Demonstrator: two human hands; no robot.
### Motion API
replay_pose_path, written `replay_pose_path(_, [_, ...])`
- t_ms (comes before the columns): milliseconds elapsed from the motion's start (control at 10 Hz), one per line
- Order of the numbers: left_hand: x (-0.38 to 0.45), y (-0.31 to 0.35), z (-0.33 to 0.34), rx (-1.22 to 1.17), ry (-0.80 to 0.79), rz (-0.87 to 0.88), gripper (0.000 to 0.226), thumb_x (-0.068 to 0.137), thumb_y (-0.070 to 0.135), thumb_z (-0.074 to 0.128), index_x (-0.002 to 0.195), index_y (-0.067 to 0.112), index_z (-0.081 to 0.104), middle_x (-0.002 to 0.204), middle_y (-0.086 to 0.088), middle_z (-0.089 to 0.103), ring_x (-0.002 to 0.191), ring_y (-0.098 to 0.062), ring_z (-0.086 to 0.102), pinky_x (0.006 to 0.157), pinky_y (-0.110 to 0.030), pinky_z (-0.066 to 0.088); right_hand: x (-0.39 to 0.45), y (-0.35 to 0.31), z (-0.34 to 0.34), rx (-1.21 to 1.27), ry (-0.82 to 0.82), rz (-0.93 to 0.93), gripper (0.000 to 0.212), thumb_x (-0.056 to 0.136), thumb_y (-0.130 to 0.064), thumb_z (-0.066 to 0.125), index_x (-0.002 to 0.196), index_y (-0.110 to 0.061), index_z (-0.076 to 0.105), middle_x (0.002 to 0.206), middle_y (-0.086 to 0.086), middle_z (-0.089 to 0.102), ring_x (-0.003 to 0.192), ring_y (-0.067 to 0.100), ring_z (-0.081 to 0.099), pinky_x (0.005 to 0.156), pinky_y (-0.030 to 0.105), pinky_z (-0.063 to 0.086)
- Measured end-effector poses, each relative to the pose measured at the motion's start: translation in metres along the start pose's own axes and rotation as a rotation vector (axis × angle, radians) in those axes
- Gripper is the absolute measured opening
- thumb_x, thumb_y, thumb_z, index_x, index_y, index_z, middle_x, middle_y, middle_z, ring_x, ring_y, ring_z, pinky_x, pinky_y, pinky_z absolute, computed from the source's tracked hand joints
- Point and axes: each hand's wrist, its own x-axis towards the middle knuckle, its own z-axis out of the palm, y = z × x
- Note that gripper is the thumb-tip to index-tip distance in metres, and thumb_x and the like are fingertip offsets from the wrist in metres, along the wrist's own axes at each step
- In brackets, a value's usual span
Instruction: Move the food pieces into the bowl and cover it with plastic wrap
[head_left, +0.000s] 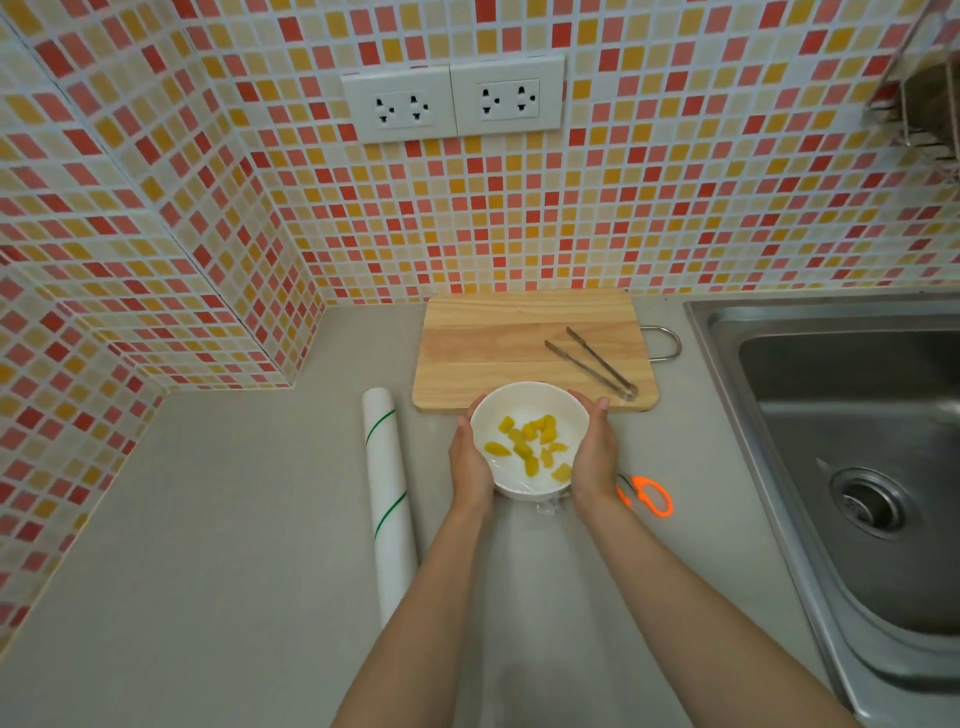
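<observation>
A white bowl (519, 405) holds several yellow food pieces (532, 447) and sits on the grey counter just in front of the wooden cutting board (498, 338). Clear plastic wrap (548, 505) is stretched over the bowl, with a loose bit hanging at its near rim. My left hand (470, 462) cups the bowl's left side and my right hand (595, 452) cups its right side, both pressed against the wall of the bowl. The roll of plastic wrap (387, 488) lies on the counter to the left of the bowl.
Metal tongs (592, 364) lie on the right part of the cutting board. Orange-handled scissors (649, 496) rest on the counter right of my right hand. A steel sink (852, 426) fills the right side. Tiled walls with sockets (454, 101) stand behind and at the left.
</observation>
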Motion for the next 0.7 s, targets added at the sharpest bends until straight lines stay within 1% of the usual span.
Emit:
replay_pose_path(100, [-0.001,0.0,-0.001,0.034,-0.002,-0.002,0.041,0.1,0.028,0.023,0.112,0.031,0.062,0.111,-0.001,0.065,0.096,-0.011,0.062,0.08,-0.021,0.05,0.0,0.0,0.0,-0.021,-0.023,-0.011,0.05,0.098,-0.042,0.022,0.107,-0.019,0.065,0.103,0.006,0.068,0.094,0.017,0.063,0.077,0.027,0.05])
replay_pose_path(200, [-0.001,0.003,-0.003,0.045,-0.042,-0.042,0.042,0.1,0.028,0.023,0.122,0.028,0.058,0.122,-0.006,0.062,0.109,-0.019,0.059,0.093,-0.032,0.047,0.001,0.001,-0.002,-0.054,-0.03,-0.017,0.048,0.099,-0.041,0.022,0.105,-0.019,0.064,0.103,0.008,0.068,0.095,0.021,0.063,0.077,0.03,0.049])
replay_pose_path(300, [0.001,0.006,-0.006,0.071,-0.053,-0.06,0.038,0.099,0.029,0.027,0.12,0.03,0.058,0.126,-0.007,0.061,0.113,-0.022,0.058,0.092,-0.031,0.049,0.002,0.0,-0.003,-0.079,-0.044,-0.009,0.049,0.098,-0.042,0.022,0.107,-0.018,0.064,0.102,0.009,0.068,0.096,0.022,0.062,0.082,0.031,0.048])
replay_pose_path(400, [0.002,0.008,-0.008,0.123,-0.061,-0.048,0.039,0.098,0.03,0.032,0.128,0.026,0.055,0.133,-0.006,0.057,0.122,-0.023,0.054,0.105,-0.04,0.042,0.004,-0.003,-0.006,-0.104,-0.069,0.017,0.049,0.098,-0.043,0.021,0.108,-0.02,0.064,0.106,0.009,0.067,0.099,0.023,0.061,0.09,0.035,0.048])
replay_pose_path(500, [0.006,0.007,-0.013,0.166,-0.076,-0.049,0.044,0.098,0.031,0.034,0.141,0.022,0.041,0.144,-0.006,0.047,0.131,-0.024,0.045,0.113,-0.044,0.033,0.006,-0.005,-0.01,-0.135,-0.101,0.046,0.048,0.098,-0.041,0.022,0.113,-0.02,0.062,0.112,0.01,0.066,0.103,0.024,0.06,0.093,0.036,0.047])
replay_pose_path(600, [0.006,0.014,-0.018,0.273,-0.097,-0.075,0.048,0.097,0.036,0.033,0.142,0.022,0.038,0.147,-0.003,0.043,0.134,-0.021,0.041,0.115,-0.043,0.03,0.005,-0.012,-0.012,-0.198,-0.138,0.067,0.044,0.095,-0.041,0.029,0.111,-0.022,0.065,0.114,0.009,0.066,0.105,0.026,0.06,0.096,0.04,0.046])
replay_pose_path(700, [0.01,0.019,-0.025,0.453,-0.031,-0.042,0.051,0.095,0.045,0.031,0.14,0.022,0.04,0.147,-0.001,0.042,0.135,-0.02,0.039,0.115,-0.04,0.026,0.008,-0.018,-0.016,-0.274,-0.098,0.022,0.038,0.09,-0.038,0.036,0.111,-0.021,0.064,0.112,0.008,0.065,0.106,0.028,0.059,0.098,0.043,0.046])
